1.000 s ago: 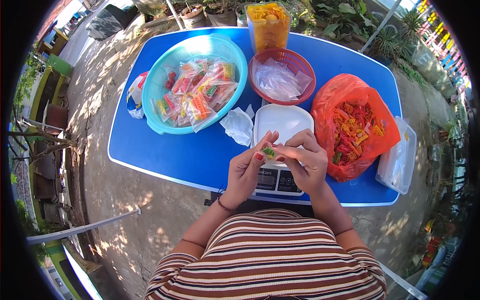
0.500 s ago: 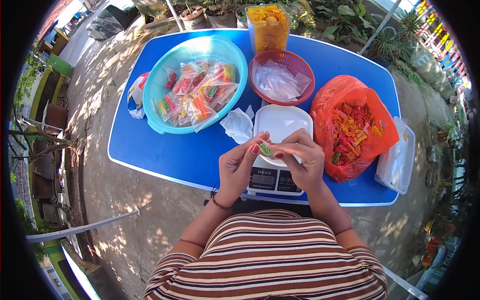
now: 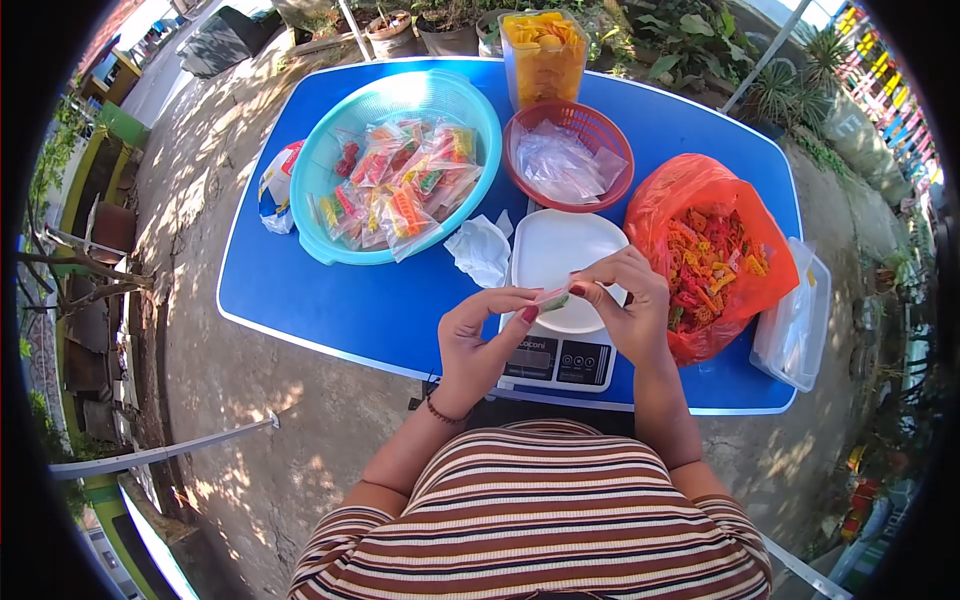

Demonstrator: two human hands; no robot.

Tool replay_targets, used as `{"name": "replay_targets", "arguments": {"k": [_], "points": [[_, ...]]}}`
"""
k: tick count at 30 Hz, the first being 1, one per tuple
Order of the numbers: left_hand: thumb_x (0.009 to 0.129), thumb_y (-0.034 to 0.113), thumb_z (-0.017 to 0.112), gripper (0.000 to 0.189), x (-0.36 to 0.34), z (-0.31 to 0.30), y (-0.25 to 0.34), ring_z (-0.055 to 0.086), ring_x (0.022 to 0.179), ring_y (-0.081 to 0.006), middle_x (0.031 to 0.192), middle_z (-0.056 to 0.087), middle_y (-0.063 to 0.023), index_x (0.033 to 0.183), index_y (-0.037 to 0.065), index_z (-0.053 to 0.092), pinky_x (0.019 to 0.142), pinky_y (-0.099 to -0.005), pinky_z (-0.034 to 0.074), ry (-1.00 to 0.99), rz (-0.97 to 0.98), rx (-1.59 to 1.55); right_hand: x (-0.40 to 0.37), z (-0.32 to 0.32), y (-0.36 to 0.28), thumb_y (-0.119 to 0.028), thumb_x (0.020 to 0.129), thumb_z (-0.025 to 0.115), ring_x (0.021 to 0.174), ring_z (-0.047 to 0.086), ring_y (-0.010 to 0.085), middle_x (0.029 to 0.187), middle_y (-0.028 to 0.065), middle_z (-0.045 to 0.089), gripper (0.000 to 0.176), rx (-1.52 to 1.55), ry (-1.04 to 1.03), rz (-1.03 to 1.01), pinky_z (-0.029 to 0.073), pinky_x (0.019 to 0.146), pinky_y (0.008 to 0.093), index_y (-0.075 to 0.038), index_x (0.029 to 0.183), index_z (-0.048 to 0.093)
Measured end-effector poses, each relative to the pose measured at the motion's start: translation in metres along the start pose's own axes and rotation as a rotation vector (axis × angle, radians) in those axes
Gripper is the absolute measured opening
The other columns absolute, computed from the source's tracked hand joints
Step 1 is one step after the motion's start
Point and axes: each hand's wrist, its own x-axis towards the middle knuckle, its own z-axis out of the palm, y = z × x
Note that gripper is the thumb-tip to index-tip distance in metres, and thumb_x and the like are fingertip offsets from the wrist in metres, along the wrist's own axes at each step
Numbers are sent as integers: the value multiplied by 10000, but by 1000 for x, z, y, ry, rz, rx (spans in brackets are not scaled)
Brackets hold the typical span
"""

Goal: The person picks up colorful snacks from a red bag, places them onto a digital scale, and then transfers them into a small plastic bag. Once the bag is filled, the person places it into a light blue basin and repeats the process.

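A small clear plastic packet (image 3: 553,299) with something green inside is stretched between my hands, above the front of a white kitchen scale (image 3: 552,372). My left hand (image 3: 475,335) pinches its left end between thumb and fingers. At the other end, the thumb and fingertips of my right hand (image 3: 636,300) are closed on the packet. Behind them lies the scale's white square tray (image 3: 562,243), partly covered by my hands. A crumpled white plastic piece (image 3: 478,252) rests beside the scale on the left.
On the blue table (image 3: 330,315) stand a turquoise basket (image 3: 312,240) of filled packets, a red basket (image 3: 628,180) of clear bags and a tub (image 3: 545,75) of yellow chips. To the right, an orange-red bag (image 3: 665,190) holds colourful snacks next to a clear plastic box (image 3: 812,345).
My hands have moved slightly apart, the right one shifting to the right. The packet has turned more edge-on, so less of its green content shows.
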Motion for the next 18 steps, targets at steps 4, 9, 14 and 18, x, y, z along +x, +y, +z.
{"name": "replay_targets", "arguments": {"k": [4,9,14,18], "points": [[931,22,679,103,2,0,0,671,1087,-216,1143,715,-198,1012,-39,699,976,-348,504,8,33,68,-2,-2,-8,-57,792,799,748,606,153,785,52,720,86,297,-170,48,456,708,290,-36,869,767],[952,41,661,102,1,2,-1,671,1084,-207,1150,708,-211,1015,-40,661,976,-349,506,-52,-11,-84,-5,3,-5,-39,813,762,743,577,171,814,50,695,73,31,2,122,448,676,303,-32,884,745],[979,116,661,161,1,5,-1,685,995,-161,1110,723,-175,1054,-26,645,907,-295,528,-82,-103,-138,-6,7,-10,-39,800,745,754,570,193,806,32,676,69,-28,8,95,417,740,334,-61,853,706],[979,98,652,144,2,5,-2,697,955,-149,1123,727,-165,1053,-25,649,881,-287,533,-83,-100,-25,-9,6,-6,-75,810,714,766,553,195,790,20,641,53,-56,2,49,384,762,343,-68,829,665]]}}
